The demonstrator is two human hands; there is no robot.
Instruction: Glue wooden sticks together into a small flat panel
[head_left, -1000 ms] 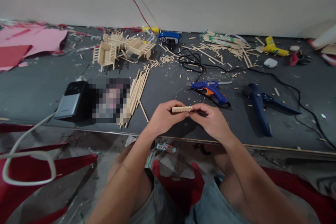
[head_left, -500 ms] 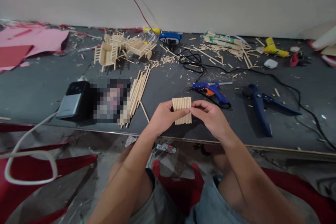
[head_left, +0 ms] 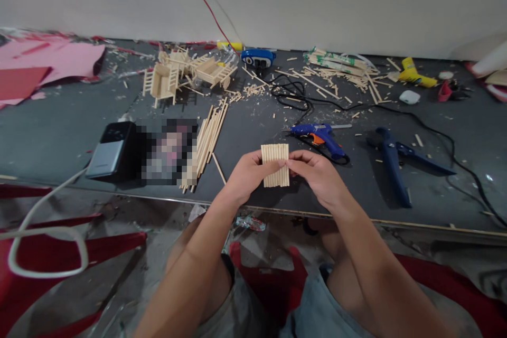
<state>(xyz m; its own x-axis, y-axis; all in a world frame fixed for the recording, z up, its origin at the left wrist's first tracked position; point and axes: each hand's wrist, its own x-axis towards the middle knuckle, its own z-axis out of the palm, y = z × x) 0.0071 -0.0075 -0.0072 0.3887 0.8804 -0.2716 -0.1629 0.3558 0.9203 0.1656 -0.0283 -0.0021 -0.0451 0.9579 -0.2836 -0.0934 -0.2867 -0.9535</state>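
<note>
A small panel of short wooden sticks (head_left: 275, 153), laid side by side, is held up over the table's front edge. My left hand (head_left: 250, 175) grips its left side, thumb across the front and fingers behind. My right hand (head_left: 315, 171) pinches the right edge with thumb and fingertips. Just beyond the right hand lies a blue hot glue gun (head_left: 317, 133) with an orange trigger. To the left of my hands is a bundle of long wooden sticks (head_left: 209, 134), with one loose stick (head_left: 218, 168) beside it.
Blue-handled cutters (head_left: 392, 156) lie open on the right. A black power bank (head_left: 113, 150) stands at left. Small stick-built models (head_left: 162, 82) sit at the back, with scattered stick offcuts (head_left: 348, 74) and a black cable (head_left: 400, 111) across the table. Pink sheets (head_left: 75, 60) lie far left.
The stick panel has tilted slightly, its top edge now a little higher and more even. Both hands keep their hold with only tiny finger shifts.
</note>
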